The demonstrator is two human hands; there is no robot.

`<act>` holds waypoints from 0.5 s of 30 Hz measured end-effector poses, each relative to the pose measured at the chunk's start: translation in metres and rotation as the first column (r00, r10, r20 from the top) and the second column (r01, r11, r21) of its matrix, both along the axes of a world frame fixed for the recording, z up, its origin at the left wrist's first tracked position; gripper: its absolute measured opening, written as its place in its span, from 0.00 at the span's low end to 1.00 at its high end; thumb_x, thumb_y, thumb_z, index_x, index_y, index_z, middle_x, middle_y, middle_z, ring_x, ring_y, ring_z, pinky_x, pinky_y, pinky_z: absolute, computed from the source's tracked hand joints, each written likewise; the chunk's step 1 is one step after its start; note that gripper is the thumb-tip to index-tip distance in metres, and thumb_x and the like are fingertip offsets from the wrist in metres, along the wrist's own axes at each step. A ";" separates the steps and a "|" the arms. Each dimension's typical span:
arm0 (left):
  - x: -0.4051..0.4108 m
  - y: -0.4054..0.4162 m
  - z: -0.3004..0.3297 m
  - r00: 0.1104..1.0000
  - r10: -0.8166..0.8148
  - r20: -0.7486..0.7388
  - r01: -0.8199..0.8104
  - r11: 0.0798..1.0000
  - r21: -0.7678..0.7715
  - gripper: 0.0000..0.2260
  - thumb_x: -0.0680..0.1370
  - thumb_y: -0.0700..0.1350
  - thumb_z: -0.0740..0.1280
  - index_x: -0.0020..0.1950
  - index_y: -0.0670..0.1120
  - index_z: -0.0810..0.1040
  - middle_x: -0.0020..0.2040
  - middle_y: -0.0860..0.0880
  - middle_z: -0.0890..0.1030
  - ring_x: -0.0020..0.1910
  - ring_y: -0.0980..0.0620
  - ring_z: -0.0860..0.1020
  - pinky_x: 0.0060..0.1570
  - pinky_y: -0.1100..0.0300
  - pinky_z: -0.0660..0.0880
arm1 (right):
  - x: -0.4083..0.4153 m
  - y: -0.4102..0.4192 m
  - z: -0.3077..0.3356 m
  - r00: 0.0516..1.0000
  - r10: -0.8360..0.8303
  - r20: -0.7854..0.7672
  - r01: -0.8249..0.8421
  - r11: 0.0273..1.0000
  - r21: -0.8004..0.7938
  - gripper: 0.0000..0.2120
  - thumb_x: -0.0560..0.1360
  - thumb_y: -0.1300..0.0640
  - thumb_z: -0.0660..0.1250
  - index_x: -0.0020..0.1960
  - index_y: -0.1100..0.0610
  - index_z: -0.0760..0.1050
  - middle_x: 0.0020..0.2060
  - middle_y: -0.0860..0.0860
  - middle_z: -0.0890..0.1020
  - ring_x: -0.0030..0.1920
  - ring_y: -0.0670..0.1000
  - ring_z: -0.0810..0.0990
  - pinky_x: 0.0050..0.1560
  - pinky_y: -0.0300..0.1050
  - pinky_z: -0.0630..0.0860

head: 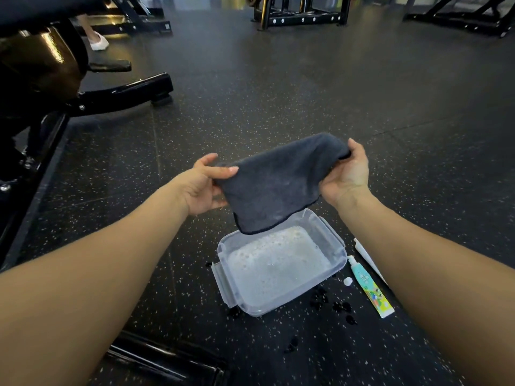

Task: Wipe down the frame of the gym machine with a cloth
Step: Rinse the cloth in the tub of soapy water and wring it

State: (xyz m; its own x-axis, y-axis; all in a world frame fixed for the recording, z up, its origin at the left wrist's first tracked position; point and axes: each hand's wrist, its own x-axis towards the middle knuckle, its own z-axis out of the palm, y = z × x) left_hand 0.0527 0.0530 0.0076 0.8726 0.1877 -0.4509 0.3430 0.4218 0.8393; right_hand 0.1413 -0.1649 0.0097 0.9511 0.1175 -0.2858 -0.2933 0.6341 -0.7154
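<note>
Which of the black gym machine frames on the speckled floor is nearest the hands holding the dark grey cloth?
The glossy black machine frame at the left edge, beside the left hand; the other frames stand far off along the top.

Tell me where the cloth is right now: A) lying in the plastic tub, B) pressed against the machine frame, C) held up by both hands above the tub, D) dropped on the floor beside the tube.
C: the left hand and right hand each pinch an end of the grey cloth, which hangs above the foamy plastic tub without touching it.
</note>
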 end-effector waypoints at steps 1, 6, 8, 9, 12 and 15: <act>0.002 0.000 -0.001 1.000 0.031 0.001 -0.031 0.998 0.049 0.34 0.69 0.31 0.70 0.68 0.57 0.65 0.55 0.50 0.75 0.52 0.48 0.78 0.50 0.46 0.74 | 0.001 0.000 0.000 1.000 -0.020 -0.004 0.020 1.000 -0.010 0.16 0.78 0.49 0.57 0.38 0.55 0.76 0.32 0.50 0.82 0.40 0.50 0.79 0.46 0.44 0.74; 0.017 0.003 -0.009 0.947 0.297 0.122 -0.321 0.890 0.323 0.23 0.71 0.28 0.69 0.59 0.50 0.71 0.61 0.44 0.73 0.53 0.46 0.76 0.49 0.53 0.78 | 0.002 0.001 0.000 0.998 -0.056 0.007 0.056 0.948 -0.313 0.08 0.73 0.54 0.66 0.36 0.55 0.75 0.34 0.48 0.78 0.40 0.51 0.76 0.42 0.45 0.71; 0.017 0.006 -0.009 0.958 0.217 0.186 -0.278 0.853 0.441 0.22 0.68 0.27 0.71 0.54 0.49 0.74 0.58 0.45 0.75 0.51 0.47 0.76 0.45 0.56 0.77 | 0.001 0.001 0.003 0.997 -0.072 0.039 0.081 0.911 -0.404 0.07 0.74 0.54 0.68 0.37 0.53 0.75 0.37 0.48 0.78 0.42 0.50 0.76 0.48 0.49 0.71; 0.017 0.007 -0.009 0.975 0.133 0.178 -0.209 0.824 0.526 0.23 0.66 0.27 0.72 0.54 0.49 0.75 0.56 0.46 0.76 0.50 0.48 0.75 0.45 0.57 0.76 | 0.002 0.001 0.002 0.995 -0.082 0.049 0.095 0.900 -0.426 0.07 0.74 0.53 0.68 0.38 0.53 0.75 0.38 0.48 0.78 0.45 0.50 0.76 0.52 0.51 0.71; 0.016 0.005 -0.008 0.999 -0.048 0.002 0.029 0.633 0.774 0.21 0.66 0.29 0.74 0.53 0.48 0.78 0.54 0.49 0.76 0.51 0.48 0.74 0.47 0.56 0.74 | 0.006 -0.001 -0.001 0.991 -0.111 0.070 0.131 0.871 -0.473 0.08 0.72 0.51 0.70 0.37 0.53 0.75 0.42 0.49 0.79 0.50 0.52 0.76 0.54 0.50 0.70; 0.018 0.007 -0.015 0.994 -0.071 -0.085 0.108 0.443 0.890 0.14 0.69 0.36 0.75 0.48 0.51 0.79 0.52 0.49 0.79 0.51 0.48 0.76 0.49 0.55 0.75 | 0.008 -0.002 -0.004 0.984 -0.148 0.097 0.176 0.862 -0.475 0.12 0.70 0.51 0.70 0.33 0.53 0.71 0.38 0.49 0.74 0.44 0.50 0.71 0.47 0.48 0.65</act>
State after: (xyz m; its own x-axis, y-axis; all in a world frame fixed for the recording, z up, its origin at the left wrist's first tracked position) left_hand 0.0708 0.0603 -0.0072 0.8991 0.4239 -0.1092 0.3649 -0.5879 0.7220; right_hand 0.1493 -0.1668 0.0060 0.9606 -0.1780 -0.2133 -0.1672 0.2429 -0.9555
